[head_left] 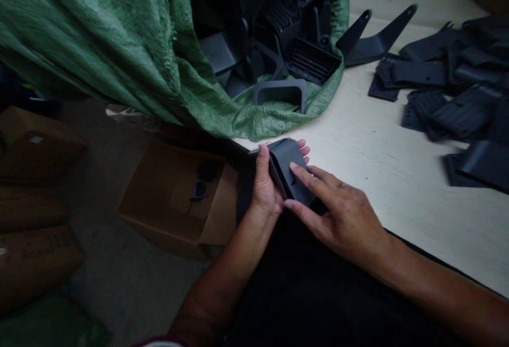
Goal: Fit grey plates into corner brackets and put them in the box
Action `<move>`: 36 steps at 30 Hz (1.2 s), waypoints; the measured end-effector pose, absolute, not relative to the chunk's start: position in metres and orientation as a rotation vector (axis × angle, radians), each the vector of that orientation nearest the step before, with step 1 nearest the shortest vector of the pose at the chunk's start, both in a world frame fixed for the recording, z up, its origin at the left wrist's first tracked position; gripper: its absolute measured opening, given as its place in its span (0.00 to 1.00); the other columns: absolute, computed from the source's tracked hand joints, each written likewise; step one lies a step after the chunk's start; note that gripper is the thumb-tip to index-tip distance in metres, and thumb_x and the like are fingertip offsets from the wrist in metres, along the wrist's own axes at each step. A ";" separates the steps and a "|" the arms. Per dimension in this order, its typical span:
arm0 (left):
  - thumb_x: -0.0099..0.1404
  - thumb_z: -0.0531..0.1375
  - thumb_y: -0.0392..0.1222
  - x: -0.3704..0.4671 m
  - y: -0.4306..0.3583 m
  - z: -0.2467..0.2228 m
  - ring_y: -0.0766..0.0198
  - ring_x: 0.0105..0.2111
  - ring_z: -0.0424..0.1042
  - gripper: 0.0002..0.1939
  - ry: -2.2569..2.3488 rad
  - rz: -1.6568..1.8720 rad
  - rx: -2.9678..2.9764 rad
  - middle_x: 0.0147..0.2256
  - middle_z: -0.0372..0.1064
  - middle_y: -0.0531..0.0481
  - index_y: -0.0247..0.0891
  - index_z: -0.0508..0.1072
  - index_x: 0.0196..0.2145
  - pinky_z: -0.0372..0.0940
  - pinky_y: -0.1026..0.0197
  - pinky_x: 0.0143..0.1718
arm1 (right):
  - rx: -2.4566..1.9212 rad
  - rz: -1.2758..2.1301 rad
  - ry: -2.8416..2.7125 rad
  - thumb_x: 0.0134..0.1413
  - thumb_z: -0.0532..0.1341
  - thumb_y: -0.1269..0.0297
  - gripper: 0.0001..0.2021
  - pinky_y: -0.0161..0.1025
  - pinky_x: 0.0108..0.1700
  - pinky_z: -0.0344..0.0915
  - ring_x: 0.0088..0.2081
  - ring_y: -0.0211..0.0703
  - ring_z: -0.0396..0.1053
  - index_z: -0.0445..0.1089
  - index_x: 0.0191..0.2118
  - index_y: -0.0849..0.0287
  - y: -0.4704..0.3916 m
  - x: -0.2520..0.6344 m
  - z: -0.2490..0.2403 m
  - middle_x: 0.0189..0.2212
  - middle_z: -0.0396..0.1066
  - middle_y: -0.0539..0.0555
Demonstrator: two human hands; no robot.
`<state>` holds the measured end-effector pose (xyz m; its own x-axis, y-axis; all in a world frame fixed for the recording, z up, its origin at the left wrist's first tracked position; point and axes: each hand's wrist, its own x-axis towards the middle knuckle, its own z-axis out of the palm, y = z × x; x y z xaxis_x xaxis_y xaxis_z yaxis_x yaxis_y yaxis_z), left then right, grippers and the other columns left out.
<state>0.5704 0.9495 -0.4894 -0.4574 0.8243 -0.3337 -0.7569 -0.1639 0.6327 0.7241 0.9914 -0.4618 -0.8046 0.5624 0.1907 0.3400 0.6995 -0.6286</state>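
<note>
A dark grey plastic part (293, 162) with smooth faces and rounded edges lies tilted in my left hand (267, 185). The left thumb presses its near left side, and the left fingertips show beyond its far edge. My right hand (345, 210) touches the same part from the right, index fingertip on its upper face and thumb at its lower corner. Just beyond the hands, a green woven sack (254, 122) gapes open, full of dark plastic parts (312, 61).
Dark parts (461, 114) lie piled on the pale table (377, 161) at the right. Beside the sack stands an angled bracket (366, 47). An open cardboard box (159, 225) holding small dark pieces sits below left; more cartons (35, 262) are at the far left.
</note>
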 end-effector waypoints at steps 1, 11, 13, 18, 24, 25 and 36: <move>0.70 0.57 0.75 0.570 0.950 -0.489 0.46 0.59 0.77 0.39 0.919 1.827 0.119 0.53 0.80 0.37 0.33 0.82 0.50 0.71 0.50 0.62 | -0.703 0.817 -2.540 0.70 0.65 0.51 0.32 0.60 0.62 0.75 0.64 0.64 0.74 0.65 0.74 0.52 0.992 0.723 -0.461 0.69 0.68 0.66; 0.69 0.62 0.69 0.569 0.947 -0.481 0.44 0.60 0.77 0.33 0.876 1.844 0.197 0.52 0.81 0.37 0.34 0.81 0.50 0.69 0.46 0.64 | -0.683 1.042 -2.410 0.67 0.69 0.50 0.31 0.57 0.65 0.72 0.63 0.61 0.74 0.68 0.72 0.50 0.995 0.723 -0.461 0.66 0.71 0.62; 0.66 0.62 0.70 0.569 0.945 -0.479 0.40 0.61 0.76 0.34 0.856 1.808 0.197 0.55 0.79 0.36 0.35 0.80 0.52 0.71 0.43 0.61 | -0.710 1.316 -2.188 0.65 0.71 0.51 0.30 0.51 0.61 0.75 0.58 0.54 0.77 0.70 0.69 0.50 1.001 0.720 -0.460 0.60 0.76 0.58; 0.61 0.65 0.69 0.577 0.943 -0.477 0.36 0.65 0.70 0.37 0.755 1.752 0.318 0.62 0.75 0.36 0.37 0.79 0.55 0.69 0.41 0.64 | -0.805 1.860 -1.717 0.63 0.72 0.47 0.21 0.39 0.49 0.76 0.49 0.48 0.77 0.77 0.53 0.55 1.019 0.707 -0.455 0.47 0.80 0.54; 0.66 0.62 0.64 0.582 0.943 -0.475 0.40 0.69 0.66 0.36 0.678 1.715 0.447 0.65 0.72 0.35 0.33 0.77 0.60 0.61 0.48 0.70 | -0.729 2.238 -1.500 0.63 0.71 0.44 0.24 0.39 0.44 0.74 0.40 0.46 0.77 0.79 0.53 0.58 1.018 0.701 -0.458 0.41 0.81 0.54; 0.67 0.61 0.65 0.578 0.943 -0.473 0.41 0.68 0.67 0.36 0.681 1.737 0.378 0.63 0.73 0.34 0.33 0.76 0.59 0.62 0.47 0.69 | -0.719 2.245 -1.494 0.61 0.72 0.44 0.24 0.38 0.43 0.74 0.38 0.45 0.77 0.79 0.52 0.58 1.016 0.701 -0.459 0.40 0.81 0.54; 0.65 0.64 0.49 0.569 0.945 -0.452 0.60 0.29 0.79 0.12 1.150 1.906 0.071 0.24 0.70 0.57 0.41 0.66 0.35 0.74 0.57 0.44 | -0.679 1.911 -1.684 0.50 0.79 0.46 0.20 0.42 0.53 0.72 0.46 0.49 0.75 0.80 0.39 0.57 0.995 0.694 -0.459 0.42 0.79 0.54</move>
<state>0.5686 0.9451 -0.4516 -0.6090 0.7043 -0.3648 -0.6511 -0.1813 0.7370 0.6942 0.9947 -0.4590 -0.7504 0.6597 -0.0404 -0.0429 -0.1096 -0.9931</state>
